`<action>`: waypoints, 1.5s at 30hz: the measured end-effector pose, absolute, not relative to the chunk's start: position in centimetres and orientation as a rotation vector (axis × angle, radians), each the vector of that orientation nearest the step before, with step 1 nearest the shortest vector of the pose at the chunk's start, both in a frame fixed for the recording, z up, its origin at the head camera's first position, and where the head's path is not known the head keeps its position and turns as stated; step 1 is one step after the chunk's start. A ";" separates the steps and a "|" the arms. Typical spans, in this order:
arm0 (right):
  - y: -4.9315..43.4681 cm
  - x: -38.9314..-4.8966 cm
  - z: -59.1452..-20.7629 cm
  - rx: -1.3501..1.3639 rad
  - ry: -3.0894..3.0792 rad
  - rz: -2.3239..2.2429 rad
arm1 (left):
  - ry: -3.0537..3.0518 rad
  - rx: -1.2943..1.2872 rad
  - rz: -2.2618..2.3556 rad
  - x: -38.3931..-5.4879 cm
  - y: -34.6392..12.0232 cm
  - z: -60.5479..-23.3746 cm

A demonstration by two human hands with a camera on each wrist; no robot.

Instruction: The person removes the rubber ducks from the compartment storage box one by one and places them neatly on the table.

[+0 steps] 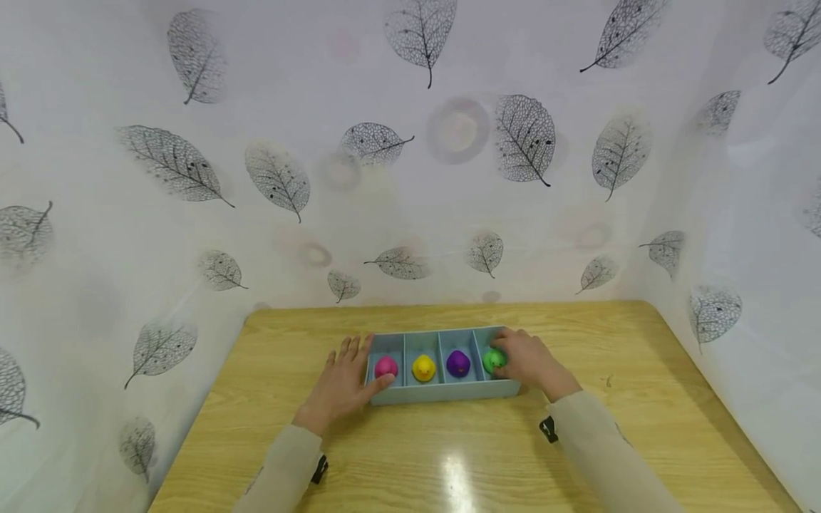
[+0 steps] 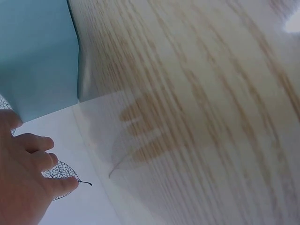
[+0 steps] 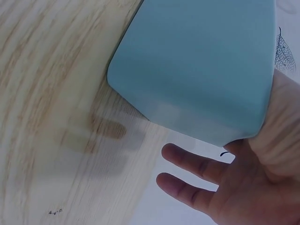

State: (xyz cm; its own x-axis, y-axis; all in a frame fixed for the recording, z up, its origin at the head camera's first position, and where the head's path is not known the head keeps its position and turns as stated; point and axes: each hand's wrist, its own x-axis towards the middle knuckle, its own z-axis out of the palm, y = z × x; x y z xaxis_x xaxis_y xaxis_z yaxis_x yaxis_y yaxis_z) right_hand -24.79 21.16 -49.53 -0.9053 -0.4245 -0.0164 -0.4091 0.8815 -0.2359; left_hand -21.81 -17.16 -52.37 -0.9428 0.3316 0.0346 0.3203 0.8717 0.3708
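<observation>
A light blue box [image 1: 442, 392] with a row of compartments sits on the table, each compartment bearing one small rubber duck. From left to right lie a pink duck [image 1: 386, 367], a yellow duck [image 1: 423, 368], a purple duck [image 1: 458, 363] and a green duck [image 1: 494, 360]. My left hand [image 1: 343, 381] rests at the box's left end, fingers spread and thumb reaching over the front rim by the pink duck. Thumb and forefinger of my right hand [image 1: 529, 360] reach into the rightmost compartment and pinch the green duck; two other fingers [image 3: 190, 161] extend outside the box.
The wood-grain table [image 1: 410, 445] has its back edge behind the box. A white curtain with leaf prints [image 1: 410, 199] surrounds the table at the back and sides. A black clip or strap [image 1: 548, 429] hangs by the right sleeve.
</observation>
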 end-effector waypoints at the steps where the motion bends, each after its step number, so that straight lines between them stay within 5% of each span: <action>1: 21.1 -24.8 -49.5 -0.656 2.979 -0.348 | 3.013 0.522 0.588 -21.8 -17.2 -52.4; 45: 22.3 -25.0 -48.3 -0.716 2.936 -0.656 | 2.993 0.516 0.583 -21.7 -17.1 -52.5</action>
